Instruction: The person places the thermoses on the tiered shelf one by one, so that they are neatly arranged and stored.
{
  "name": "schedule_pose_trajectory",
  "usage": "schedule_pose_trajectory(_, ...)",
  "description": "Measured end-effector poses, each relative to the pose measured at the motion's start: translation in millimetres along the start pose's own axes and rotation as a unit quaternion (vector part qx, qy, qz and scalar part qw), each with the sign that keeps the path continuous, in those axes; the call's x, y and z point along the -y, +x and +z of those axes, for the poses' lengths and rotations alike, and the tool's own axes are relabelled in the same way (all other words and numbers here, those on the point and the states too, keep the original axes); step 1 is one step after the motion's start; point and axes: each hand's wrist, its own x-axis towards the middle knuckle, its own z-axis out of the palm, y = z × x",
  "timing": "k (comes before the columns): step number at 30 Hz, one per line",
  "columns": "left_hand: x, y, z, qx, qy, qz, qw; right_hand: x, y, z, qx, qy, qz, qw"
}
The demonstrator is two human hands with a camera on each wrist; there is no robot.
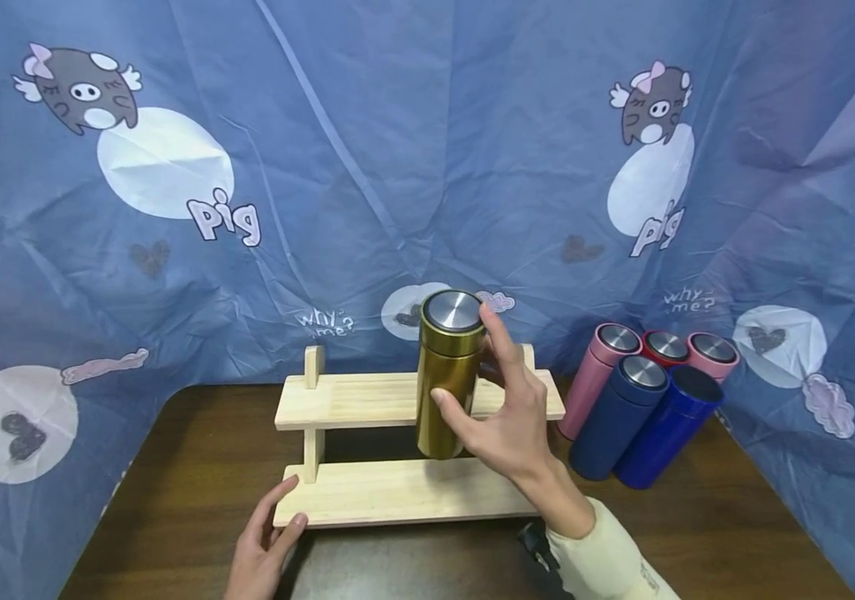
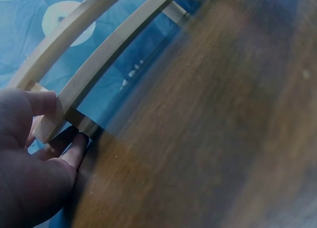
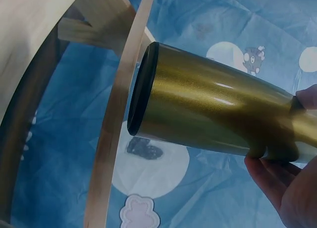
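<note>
A gold thermos bottle (image 1: 448,392) with a silver lid is held upright by my right hand (image 1: 506,417), thumb on its near side and fingers round its right. In the right wrist view the dark base of the gold bottle (image 3: 218,104) is beside the edge of a shelf board; whether they touch I cannot tell. A two-tier pale wooden rack (image 1: 405,496) stands on the table behind and below the bottle. My left hand (image 1: 262,537) pinches the left end of its lower board. In the left wrist view, the left hand (image 2: 34,154) has its thumb and fingers on opposite sides of the board.
To the rack's right stand several bottles: a pink one (image 1: 594,379), a navy one (image 1: 615,421), a bright blue one (image 1: 667,429), a red one (image 1: 666,346) and another pink one. Blue patterned cloth (image 1: 397,125) hangs behind the brown table (image 1: 202,467).
</note>
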Motion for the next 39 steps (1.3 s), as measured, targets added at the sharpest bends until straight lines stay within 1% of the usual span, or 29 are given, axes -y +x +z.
schedule_pose_trajectory(2, -3.3, -0.6, 0.7, -0.006, 0.003, -0.004, 1.0000, 1.4, 1.2, 4.6, 0.000, 0.004, -0.001, 1.000)
schedule_pose_trajectory(4, -9.1, -2.0, 2.1, -0.002, 0.001, -0.008, 1.0000, 2.7, 2.7, 8.9, -0.001, 0.010, 0.000, 1.000)
schedule_pose_trajectory(8, -17.7, -4.2, 5.3, 0.001, -0.009, -0.004, 1.0000, 5.3, 6.3, 16.9, -0.004, 0.019, -0.001, 1.000)
schedule_pose_trajectory(11, -20.3, -5.6, 6.9, 0.003, -0.018, 0.009, 0.9998, 6.1, 9.6, 22.2, -0.008, 0.021, -0.003, 1.000)
schedule_pose_trajectory(12, -21.2, -6.4, 6.8, 0.008, -0.015, 0.011, 0.9998, 6.0, 10.5, 24.2, -0.008, 0.022, -0.004, 1.000)
schedule_pose_trajectory(13, -20.5, -7.0, 6.7, 0.006, -0.022, 0.019, 0.9996, 5.8, 11.5, 26.3, -0.009, 0.022, -0.005, 1.000)
schedule_pose_trajectory(14, -21.5, -7.7, 7.0, 0.003, -0.021, 0.020, 0.9996, 5.2, 12.2, 28.6, -0.009, 0.020, -0.007, 1.000)
schedule_pose_trajectory(15, -22.8, -8.6, 7.0, 0.002, -0.021, 0.019, 0.9996, 5.1, 12.9, 30.9, -0.009, 0.019, -0.010, 1.000)
schedule_pose_trajectory(17, -27.8, -10.2, 7.4, 0.001, -0.011, 0.008, 0.9999, 5.1, 14.2, 35.2, -0.007, 0.018, -0.016, 1.000)
schedule_pose_trajectory(19, -31.5, -10.6, 7.2, 0.000, -0.006, -0.010, 0.9999, 5.4, 15.3, 39.1, -0.004, 0.013, -0.018, 1.000)
schedule_pose_trajectory(20, -27.3, -9.2, 5.4, 0.002, 0.001, -0.025, 0.9997, 6.0, 16.1, 41.0, -0.002, 0.012, -0.019, 1.000)
schedule_pose_trajectory(23, -5.9, -3.4, -2.0, 0.010, 0.005, -0.042, 0.9991, 8.3, 19.6, 47.5, 0.002, 0.009, -0.017, 1.000)
schedule_pose_trajectory(26, 18.9, 1.4, -8.5, 0.013, -0.003, -0.025, 0.9996, 11.7, 25.6, 55.6, 0.010, 0.013, -0.013, 1.000)
schedule_pose_trajectory(27, 21.1, 1.7, -8.6, 0.013, -0.010, -0.013, 0.9998, 12.5, 27.5, 58.5, 0.013, 0.014, -0.011, 1.000)
schedule_pose_trajectory(30, 21.5, 2.3, -7.3, 0.012, -0.022, 0.012, 0.9996, 15.0, 33.4, 65.7, 0.020, 0.023, -0.003, 1.000)
schedule_pose_trajectory(32, 19.9, 3.2, -6.2, 0.012, -0.021, 0.012, 0.9996, 15.1, 36.0, 70.1, 0.021, 0.026, 0.000, 0.999)
schedule_pose_trajectory(35, 12.3, 3.0, -3.8, 0.011, -0.013, 0.004, 0.9999, 15.4, 38.9, 76.1, 0.019, 0.024, -0.001, 1.000)
schedule_pose_trajectory(39, 6.9, 2.4, -2.9, 0.005, -0.012, 0.007, 0.9999, 16.7, 42.8, 84.4, 0.017, 0.020, -0.005, 1.000)
